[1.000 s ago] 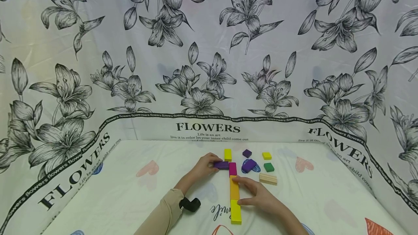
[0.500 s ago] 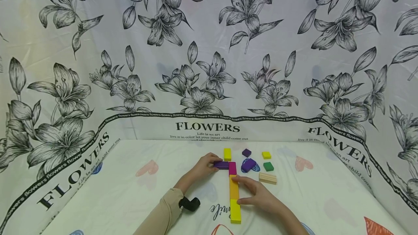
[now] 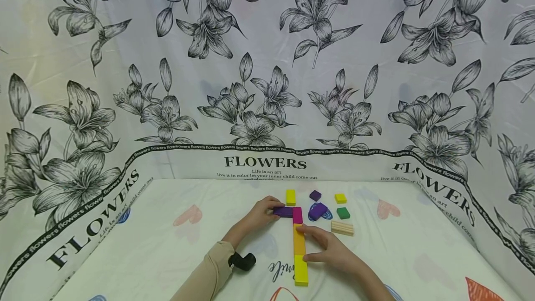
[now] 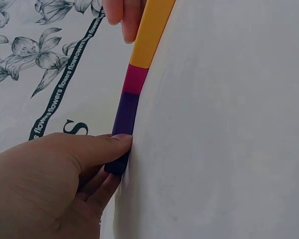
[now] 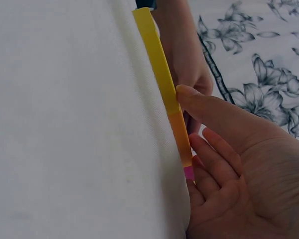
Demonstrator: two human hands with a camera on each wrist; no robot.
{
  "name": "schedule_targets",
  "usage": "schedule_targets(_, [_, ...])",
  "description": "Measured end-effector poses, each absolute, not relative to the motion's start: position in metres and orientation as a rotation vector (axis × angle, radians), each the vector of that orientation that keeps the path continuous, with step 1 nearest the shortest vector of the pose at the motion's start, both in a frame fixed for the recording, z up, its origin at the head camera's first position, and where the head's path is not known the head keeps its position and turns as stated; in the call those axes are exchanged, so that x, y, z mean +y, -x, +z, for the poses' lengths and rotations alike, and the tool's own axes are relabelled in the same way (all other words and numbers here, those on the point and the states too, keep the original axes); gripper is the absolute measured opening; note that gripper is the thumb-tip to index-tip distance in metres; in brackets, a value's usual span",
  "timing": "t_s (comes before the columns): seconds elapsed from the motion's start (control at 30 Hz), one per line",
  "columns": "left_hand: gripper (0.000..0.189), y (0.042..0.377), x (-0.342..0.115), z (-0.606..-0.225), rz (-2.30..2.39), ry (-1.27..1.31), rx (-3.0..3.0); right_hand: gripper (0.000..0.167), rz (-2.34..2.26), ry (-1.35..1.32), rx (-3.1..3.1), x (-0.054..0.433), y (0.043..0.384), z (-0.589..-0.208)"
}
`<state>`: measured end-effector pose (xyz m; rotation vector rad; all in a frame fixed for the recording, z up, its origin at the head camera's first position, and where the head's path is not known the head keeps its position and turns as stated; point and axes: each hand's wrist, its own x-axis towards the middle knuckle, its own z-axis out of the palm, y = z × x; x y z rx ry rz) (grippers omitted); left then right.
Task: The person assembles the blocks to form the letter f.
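My left hand (image 3: 262,212) pinches the left end of a long purple block (image 3: 286,212) between thumb and fingers; the left wrist view shows the thumb (image 4: 120,142) lying across it. The block's other end meets a short magenta block (image 3: 297,215). From there an orange block (image 3: 299,240) and a yellow block (image 3: 301,271) run in line toward me, end to end. My right hand (image 3: 334,247) rests along the right side of this row. Its thumb (image 5: 187,92) touches the yellow block, while a fingertip touches the orange block near its far end.
Beyond the row lies another yellow block (image 3: 290,197). To the right are two purple blocks (image 3: 315,195), a small yellow block (image 3: 340,198), a green block (image 3: 343,213) and a ridged wooden block (image 3: 342,228). A flowered curtain (image 3: 267,106) closes off the back of the white cloth.
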<state>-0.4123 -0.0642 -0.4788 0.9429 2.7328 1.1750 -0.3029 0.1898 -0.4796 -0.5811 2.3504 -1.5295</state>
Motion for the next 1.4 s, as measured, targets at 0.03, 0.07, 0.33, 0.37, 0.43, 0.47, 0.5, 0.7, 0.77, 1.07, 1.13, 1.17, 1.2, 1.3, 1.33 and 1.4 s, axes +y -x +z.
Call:
schedule_targets(0.03, [0.037, 0.412, -0.064, -0.479, 1.168, -0.946, 2.737, 0.068, -1.53, 0.582, 2.348, 0.19, 0.303, -0.48])
schedule_targets(0.07, [0.037, 0.412, -0.064, -0.479, 1.167, -0.946, 2.737, 0.068, -1.53, 0.583, 2.347, 0.19, 0.303, -0.48])
schedule_targets(0.33, [0.041, 0.412, -0.064, -0.479, 1.176, -0.963, 2.731, 0.068, -1.534, 0.56, 2.351, 0.189, 0.302, -0.478])
schedule_targets(0.37, [0.041, 0.412, -0.064, -0.479, 1.183, -0.963, 2.731, 0.069, -1.535, 0.555, 2.349, 0.189, 0.302, -0.478])
schedule_targets(0.43, [0.044, 0.41, -0.064, -0.478, 1.195, -0.962, 2.732, 0.069, -1.538, 0.551, 2.345, 0.189, 0.301, -0.478])
schedule_targets(0.47, [0.045, 0.409, -0.064, -0.478, 1.209, -0.961, 2.73, 0.069, -1.539, 0.552, 2.342, 0.189, 0.301, -0.477])
schedule_targets(0.5, [0.046, 0.408, -0.064, -0.477, 1.22, -0.966, 2.732, 0.069, -1.539, 0.553, 2.341, 0.189, 0.301, -0.477])
schedule_targets(0.7, [0.055, 0.4, -0.06, -0.47, 1.305, -0.914, 2.734, 0.069, -1.537, 0.574, 2.349, 0.188, 0.299, -0.476])
schedule_targets(0.77, [0.058, 0.396, -0.058, -0.468, 1.326, -0.874, 2.714, 0.069, -1.535, 0.581, 2.354, 0.188, 0.3, -0.476])
schedule_targets(1.07, [0.065, 0.367, -0.05, -0.464, 1.462, -0.859, 2.553, 0.07, -1.541, 0.579, 2.357, 0.189, 0.3, -0.476])
schedule_targets(1.13, [0.065, 0.36, -0.048, -0.464, 1.5, -0.874, 2.492, 0.07, -1.55, 0.576, 2.347, 0.189, 0.3, -0.476])
schedule_targets(1.17, [0.066, 0.356, -0.047, -0.464, 1.513, -0.882, 2.468, 0.07, -1.555, 0.576, 2.343, 0.189, 0.3, -0.476])
schedule_targets(1.2, [0.066, 0.352, -0.046, -0.464, 1.523, -0.879, 2.449, 0.07, -1.56, 0.577, 2.339, 0.189, 0.3, -0.477])
schedule_targets(1.3, [0.065, 0.342, -0.044, -0.466, 1.525, -0.884, 2.423, 0.069, -1.576, 0.58, 2.33, 0.189, 0.3, -0.477])
schedule_targets(1.33, [0.065, 0.339, -0.044, -0.466, 1.524, -0.893, 2.421, 0.069, -1.58, 0.578, 2.328, 0.189, 0.3, -0.477])
schedule_targets(1.4, [0.064, 0.334, -0.043, -0.467, 1.529, -0.907, 2.412, 0.069, -1.587, 0.574, 2.326, 0.19, 0.3, -0.478])
